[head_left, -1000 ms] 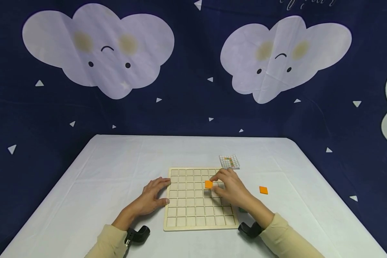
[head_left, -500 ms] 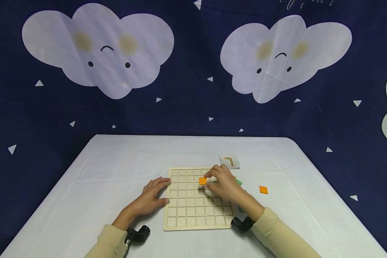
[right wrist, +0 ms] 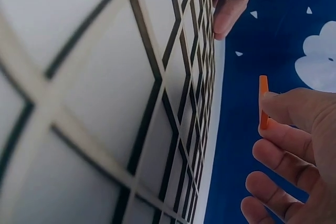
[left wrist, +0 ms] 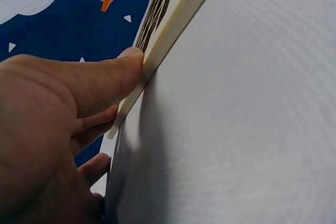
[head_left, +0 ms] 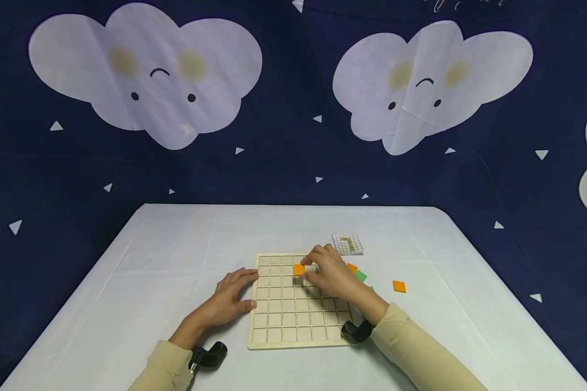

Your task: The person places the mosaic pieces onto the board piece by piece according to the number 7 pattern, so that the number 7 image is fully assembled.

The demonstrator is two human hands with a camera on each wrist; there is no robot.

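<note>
My right hand (head_left: pixel 330 272) pinches an orange square tile (head_left: pixel 299 270) between thumb and forefinger, above the upper middle of a wooden grid board (head_left: pixel 274 320). In the right wrist view the tile (right wrist: pixel 263 103) is seen edge-on, apart from the board, with the other fingers spread loosely below it. My left hand (head_left: pixel 227 301) rests at the board's left edge. In the left wrist view its thumb touches the board's rim (left wrist: pixel 170 27), and the fingers lie along the same edge. The right forearm hides the board's right side.
A small card (head_left: pixel 347 244) printed with a coloured grid lies behind the board. To the board's right are an orange tile (head_left: pixel 352 268) and a green tile (head_left: pixel 361 276), partly hidden by the arm. Another orange tile (head_left: pixel 399 286) lies farther right on the white table (head_left: pixel 469 326).
My right hand has carried the orange tile leftward and slightly away from me over the board. Tiles on the right have come into view from behind it. The left hand has stayed in place.
</note>
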